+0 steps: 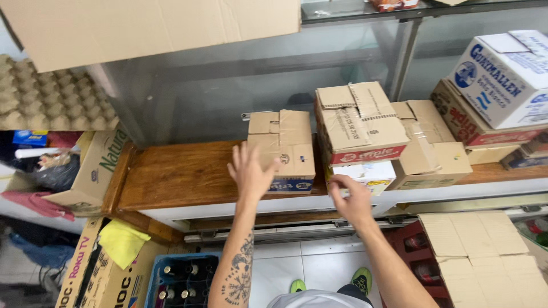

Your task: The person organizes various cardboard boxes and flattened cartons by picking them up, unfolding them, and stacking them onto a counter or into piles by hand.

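While both hands reach forward over the wooden counter (182, 171), the left hand (249, 171) is spread open, fingers splayed, its fingertips at the left front edge of a small cardboard box (285, 145). This box is plain brown, taped shut along its flaps, with a blue printed band along its lower front; it stands near the counter's front edge, before a glass panel (228, 85). The right hand (351, 197) is curled loosely at the counter edge, just below a white carton (365, 171); it grips nothing visible. A larger brown box with a red band (359, 122) rests on that carton, just beside the small box on its right. Further stacked boxes (434, 145) crowd the counter to the right. Below, a blue crate of bottles (182, 279) stands on the floor.
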